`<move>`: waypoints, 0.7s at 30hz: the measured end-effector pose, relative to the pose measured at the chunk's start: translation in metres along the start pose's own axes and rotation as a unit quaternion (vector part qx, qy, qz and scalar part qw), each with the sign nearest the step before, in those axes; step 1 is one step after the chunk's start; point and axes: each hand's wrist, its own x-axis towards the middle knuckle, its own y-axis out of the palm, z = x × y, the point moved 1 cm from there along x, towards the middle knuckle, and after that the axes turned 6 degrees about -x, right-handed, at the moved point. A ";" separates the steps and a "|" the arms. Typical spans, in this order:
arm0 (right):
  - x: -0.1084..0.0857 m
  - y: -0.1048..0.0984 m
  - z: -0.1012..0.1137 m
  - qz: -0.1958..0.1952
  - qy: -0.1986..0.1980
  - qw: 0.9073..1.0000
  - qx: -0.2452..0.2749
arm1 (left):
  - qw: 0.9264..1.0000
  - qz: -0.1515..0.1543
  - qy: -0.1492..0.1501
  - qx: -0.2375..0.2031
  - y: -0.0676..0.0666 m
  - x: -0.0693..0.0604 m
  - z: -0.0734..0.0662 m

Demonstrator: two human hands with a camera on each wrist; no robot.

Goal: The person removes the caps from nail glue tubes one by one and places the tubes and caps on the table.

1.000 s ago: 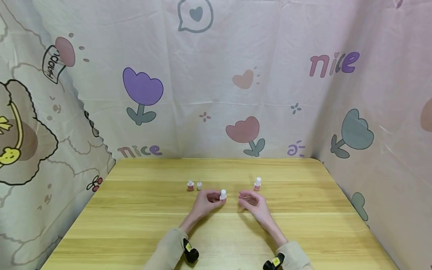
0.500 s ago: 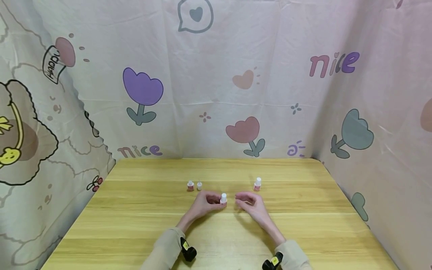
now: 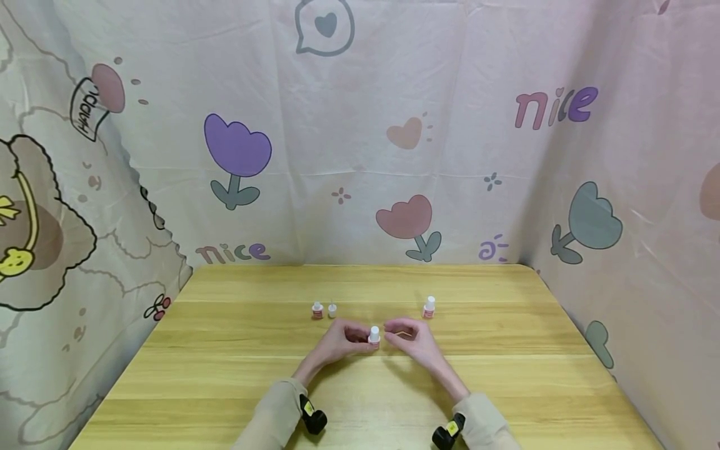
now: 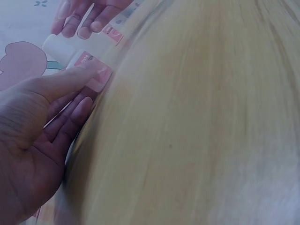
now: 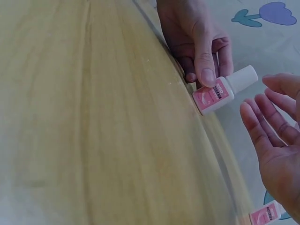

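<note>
White bottle, pink label not clearly legible; left hand pinches it, right hand loose.

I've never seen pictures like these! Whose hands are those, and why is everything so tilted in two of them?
No robot here: these are a person's own bare hands. The straight picture, with the whole table and patterned cloth, comes from a camera worn on the head. The tilted two come from cameras worn on the wrists, one on each; you can see black gadgets there.

The left hand pinches a small capped bottle with a pink label. The right hand is close by, holding nothing. Farther back on the table stand another capped bottle on the right and, on the left, an open bottle beside a loose cap.
</note>
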 end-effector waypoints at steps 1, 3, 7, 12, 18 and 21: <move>0.001 0.000 0.000 0.003 0.001 1.000 -0.001 | 1.000 0.001 -0.001 -0.001 0.000 0.000 0.000; 0.003 0.001 -0.001 0.009 0.005 1.000 -0.002 | 1.000 0.003 0.004 -0.004 0.000 0.000 0.000; 0.007 0.003 -0.002 0.018 0.015 1.000 -0.008 | 1.000 0.005 0.009 -0.004 0.000 0.001 0.002; 0.011 0.008 -0.002 0.022 0.012 1.000 -0.018 | 1.000 0.002 0.013 0.004 0.001 0.000 0.001; 0.015 0.013 -0.003 0.005 0.010 0.999 -0.033 | 1.000 -0.003 0.008 0.004 0.001 0.000 0.000; 0.017 0.015 -0.003 -0.003 0.010 0.999 -0.047 | 1.000 -0.003 0.011 0.003 0.001 0.001 0.001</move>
